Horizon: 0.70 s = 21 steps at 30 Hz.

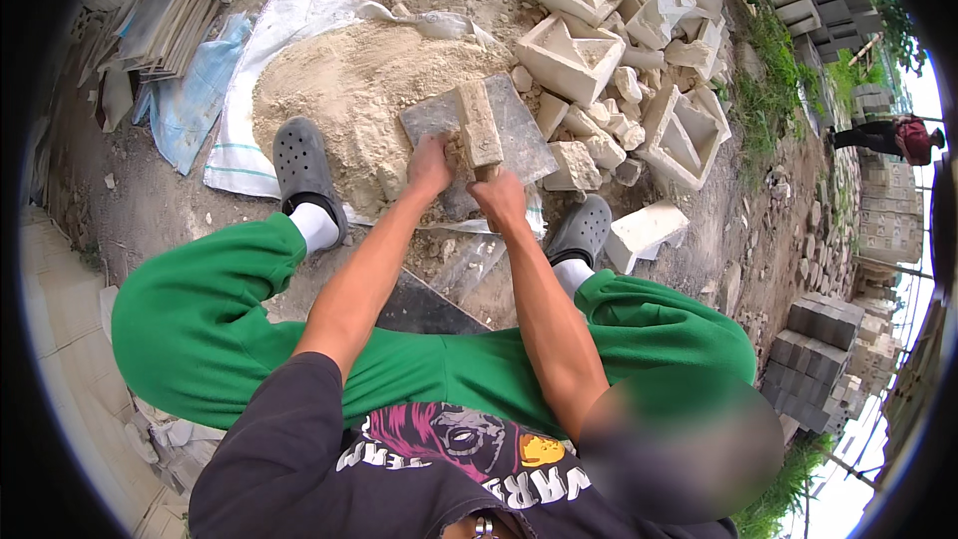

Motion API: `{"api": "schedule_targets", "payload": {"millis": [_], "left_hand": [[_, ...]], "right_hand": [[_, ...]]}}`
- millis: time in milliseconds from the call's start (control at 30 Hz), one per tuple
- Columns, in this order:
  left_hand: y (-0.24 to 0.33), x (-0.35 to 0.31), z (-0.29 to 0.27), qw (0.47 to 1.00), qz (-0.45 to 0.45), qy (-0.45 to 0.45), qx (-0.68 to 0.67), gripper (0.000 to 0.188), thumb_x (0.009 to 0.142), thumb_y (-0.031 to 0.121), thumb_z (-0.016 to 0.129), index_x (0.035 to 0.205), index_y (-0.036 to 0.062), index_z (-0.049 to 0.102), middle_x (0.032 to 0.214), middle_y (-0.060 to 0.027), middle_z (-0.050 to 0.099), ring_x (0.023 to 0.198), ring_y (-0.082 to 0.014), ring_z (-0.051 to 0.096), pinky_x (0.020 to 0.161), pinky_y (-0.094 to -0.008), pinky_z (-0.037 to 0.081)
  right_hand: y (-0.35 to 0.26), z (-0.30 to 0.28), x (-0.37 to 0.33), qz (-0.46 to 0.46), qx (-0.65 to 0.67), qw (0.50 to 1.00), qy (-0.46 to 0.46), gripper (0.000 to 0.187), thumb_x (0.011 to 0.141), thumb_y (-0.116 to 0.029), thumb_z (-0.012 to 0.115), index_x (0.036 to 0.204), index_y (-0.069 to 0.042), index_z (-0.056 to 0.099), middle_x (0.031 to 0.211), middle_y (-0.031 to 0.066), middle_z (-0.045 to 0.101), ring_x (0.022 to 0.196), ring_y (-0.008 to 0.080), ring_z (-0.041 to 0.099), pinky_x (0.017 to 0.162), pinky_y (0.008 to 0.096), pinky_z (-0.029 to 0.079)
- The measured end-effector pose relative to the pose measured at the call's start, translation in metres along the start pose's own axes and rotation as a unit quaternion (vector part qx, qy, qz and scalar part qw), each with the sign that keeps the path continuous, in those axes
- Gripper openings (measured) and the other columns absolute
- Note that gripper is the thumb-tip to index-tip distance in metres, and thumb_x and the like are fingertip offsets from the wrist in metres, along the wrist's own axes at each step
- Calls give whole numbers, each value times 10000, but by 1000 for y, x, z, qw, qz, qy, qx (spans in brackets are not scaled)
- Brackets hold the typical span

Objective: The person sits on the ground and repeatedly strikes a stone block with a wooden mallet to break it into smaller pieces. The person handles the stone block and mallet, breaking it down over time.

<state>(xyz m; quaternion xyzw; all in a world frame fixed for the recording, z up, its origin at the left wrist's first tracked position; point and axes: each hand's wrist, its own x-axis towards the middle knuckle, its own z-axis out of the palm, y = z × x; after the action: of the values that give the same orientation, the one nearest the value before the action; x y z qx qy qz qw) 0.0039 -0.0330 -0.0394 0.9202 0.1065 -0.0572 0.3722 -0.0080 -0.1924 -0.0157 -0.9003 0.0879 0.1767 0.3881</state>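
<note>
A dusty, tan oblong block (479, 122) stands out over a dark grey flat board (532, 145), which lies on the near right part of a heap of pale sandy powder (334, 75). My right hand (499, 198) is closed at the block's near end, where a short narrower piece shows above the fingers. Close to the block's left side, my left hand (431, 166) is curled shut at the board's near edge. What its fingers hold is hidden. Beneath the powder, a white woven sheet (232, 145) is spread on the ground.
Cast triangular-patterned blocks (571, 58) and broken pale chunks (599, 125) are piled right of the board. My feet, in grey clogs (305, 168), flank the work. Stacked thin boards (165, 25) stand far left, grey blocks (813, 354) at right. A person (888, 140) is farther off.
</note>
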Motion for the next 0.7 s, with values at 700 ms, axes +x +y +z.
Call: {"api": "schedule_targets", "payload": {"millis": [700], "left_hand": [[-35,23,-4,998,49,-40,12,310,795,213,769,1080,92,756,1002,-218,682,950,-385,662,848,-421,527]], "right_hand": [[-7,-5,-1,96,19,994,-52,373,703,-246,695,838,101,700,787,258,697,776,358,709,715,425,564]]}}
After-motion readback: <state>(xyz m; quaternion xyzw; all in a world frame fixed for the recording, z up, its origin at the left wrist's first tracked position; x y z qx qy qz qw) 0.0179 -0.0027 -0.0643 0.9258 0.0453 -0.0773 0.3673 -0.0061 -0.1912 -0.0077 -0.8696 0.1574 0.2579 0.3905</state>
